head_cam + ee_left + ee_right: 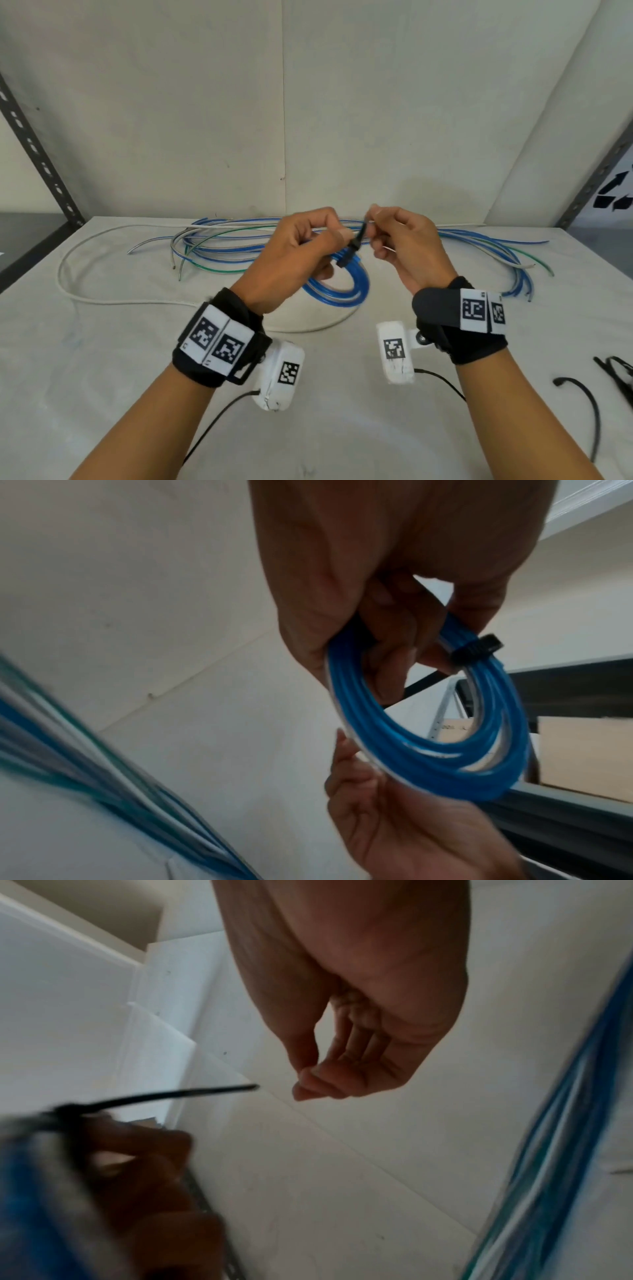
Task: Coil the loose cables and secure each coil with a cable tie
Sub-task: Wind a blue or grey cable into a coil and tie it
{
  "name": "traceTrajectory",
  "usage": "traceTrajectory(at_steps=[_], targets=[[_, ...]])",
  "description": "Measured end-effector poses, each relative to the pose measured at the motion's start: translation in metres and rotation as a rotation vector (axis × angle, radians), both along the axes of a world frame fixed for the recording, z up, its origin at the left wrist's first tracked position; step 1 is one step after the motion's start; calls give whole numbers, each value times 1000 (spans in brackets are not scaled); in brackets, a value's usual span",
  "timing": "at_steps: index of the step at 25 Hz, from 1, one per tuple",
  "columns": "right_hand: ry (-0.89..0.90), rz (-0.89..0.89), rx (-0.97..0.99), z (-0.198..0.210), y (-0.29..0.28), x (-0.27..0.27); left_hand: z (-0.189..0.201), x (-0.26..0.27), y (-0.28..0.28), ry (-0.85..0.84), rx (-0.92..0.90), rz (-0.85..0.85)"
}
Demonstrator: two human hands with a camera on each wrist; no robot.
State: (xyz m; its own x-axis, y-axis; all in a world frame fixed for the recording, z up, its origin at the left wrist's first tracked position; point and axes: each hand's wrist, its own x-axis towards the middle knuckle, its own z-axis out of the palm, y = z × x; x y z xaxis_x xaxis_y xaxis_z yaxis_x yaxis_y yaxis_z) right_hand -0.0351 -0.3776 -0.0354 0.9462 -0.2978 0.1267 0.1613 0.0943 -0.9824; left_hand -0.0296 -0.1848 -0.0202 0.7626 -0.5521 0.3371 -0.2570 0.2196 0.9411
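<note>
My left hand (337, 236) grips a small coil of blue cable (337, 291), raised above the white table (137, 377). A black cable tie (354, 245) is wrapped round the top of the coil, its tail pointing up towards my right hand (375, 216). In the left wrist view the fingers (387, 647) curl through the blue coil (411, 739) beside the tie's head (477, 649). In the right wrist view my right hand (304, 1088) has thumb and fingertips pressed together, and the tie's tail (171, 1096) ends a short gap from them, untouched.
Loose blue, green and grey cables (222, 246) lie across the back of the table, fanning out to the right (496, 253). A thick white cable (102, 298) loops at the left. Spare black ties (616, 373) lie at the right edge. Metal shelf uprights (34, 144) flank the table.
</note>
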Motion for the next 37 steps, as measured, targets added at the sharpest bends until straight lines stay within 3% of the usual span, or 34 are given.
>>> traceTrajectory(at_steps=[3, 7, 13, 18, 29, 37], targets=[[20, 206, -31, 18, 23, -12, -2, 13, 13, 52, -32, 76], [120, 310, 1, 20, 43, -19, -2, 17, 17, 33, -54, 105], [-52, 195, -34, 18, 42, -18, -6, 11, 10, 20, -4, 104], [-54, 151, -97, 20, 44, -20, -5, 5, 4, 48, 10, 133], [-81, 117, 23, 21, 41, -20, -8, 11, 7, 116, 5, 121], [-113, 139, -154, 21, 39, -21, -10, 11, 4, 82, 31, 145]])
